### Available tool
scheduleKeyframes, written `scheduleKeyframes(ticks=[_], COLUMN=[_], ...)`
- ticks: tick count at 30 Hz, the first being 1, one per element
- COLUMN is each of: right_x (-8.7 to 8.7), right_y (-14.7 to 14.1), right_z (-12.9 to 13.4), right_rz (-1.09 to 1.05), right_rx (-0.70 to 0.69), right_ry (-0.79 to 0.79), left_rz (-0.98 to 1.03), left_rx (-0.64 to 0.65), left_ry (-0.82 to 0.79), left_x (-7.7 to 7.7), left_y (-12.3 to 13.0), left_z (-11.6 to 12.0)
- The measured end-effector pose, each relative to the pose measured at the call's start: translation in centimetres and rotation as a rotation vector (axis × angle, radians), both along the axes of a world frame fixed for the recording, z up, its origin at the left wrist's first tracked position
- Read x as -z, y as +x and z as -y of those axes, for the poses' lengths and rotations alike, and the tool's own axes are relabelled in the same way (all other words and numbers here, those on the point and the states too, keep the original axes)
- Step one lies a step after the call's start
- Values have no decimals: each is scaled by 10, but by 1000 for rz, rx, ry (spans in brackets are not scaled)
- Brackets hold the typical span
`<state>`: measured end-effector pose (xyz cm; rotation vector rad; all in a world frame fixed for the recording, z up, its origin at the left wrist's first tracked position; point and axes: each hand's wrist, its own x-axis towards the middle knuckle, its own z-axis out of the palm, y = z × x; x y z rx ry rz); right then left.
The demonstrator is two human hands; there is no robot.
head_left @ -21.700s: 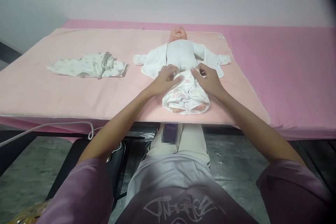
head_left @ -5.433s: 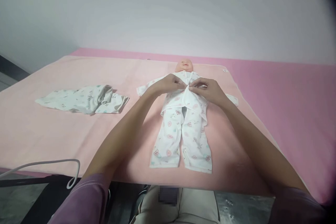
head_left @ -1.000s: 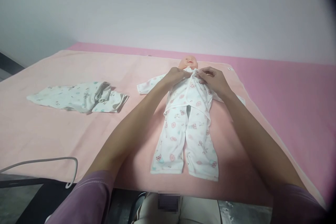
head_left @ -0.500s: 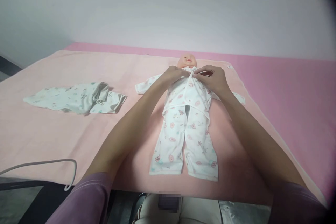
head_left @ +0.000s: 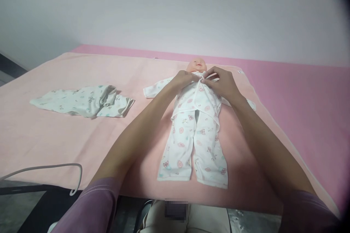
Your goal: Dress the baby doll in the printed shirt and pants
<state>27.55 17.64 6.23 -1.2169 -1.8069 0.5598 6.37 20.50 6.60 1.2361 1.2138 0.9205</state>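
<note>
- L hand point(head_left: 183, 79) at top's point(head_left: 197, 98) upper front; grip hidden, can't tell
- R hand point(head_left: 223, 82) narrow, pinching top's front edge
- Doll point(head_left: 197, 65) on blanket point(head_left: 82, 138), head 12 o'c., trousers point(head_left: 193, 145) 6
- Bunched garment point(head_left: 79, 101), doll's 9 o'c.

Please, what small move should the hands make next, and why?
Perhaps the left hand should steady the jacket while the right hand presses the front edges together below the doll's chin: both hands are at that spot, and the lower front lies closed.
</note>
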Motion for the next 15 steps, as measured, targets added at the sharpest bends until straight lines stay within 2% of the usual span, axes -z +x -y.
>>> scheduleKeyframes(ticks=[6, 12, 15], right_x=[-1, 11, 15], right_y=[1, 8, 7], right_z=[2, -11, -13], right_rz=[-70, -207, -238], right_rx=[-37, -48, -25], right_ry=[-15, -123, -126], left_rz=[-47, -36, -45], left_rx=[7, 27, 36], left_ry=[-24, -12, -4], left_x=[2, 1, 2], left_y=[-4, -3, -4], left_z=[-8, -6, -5])
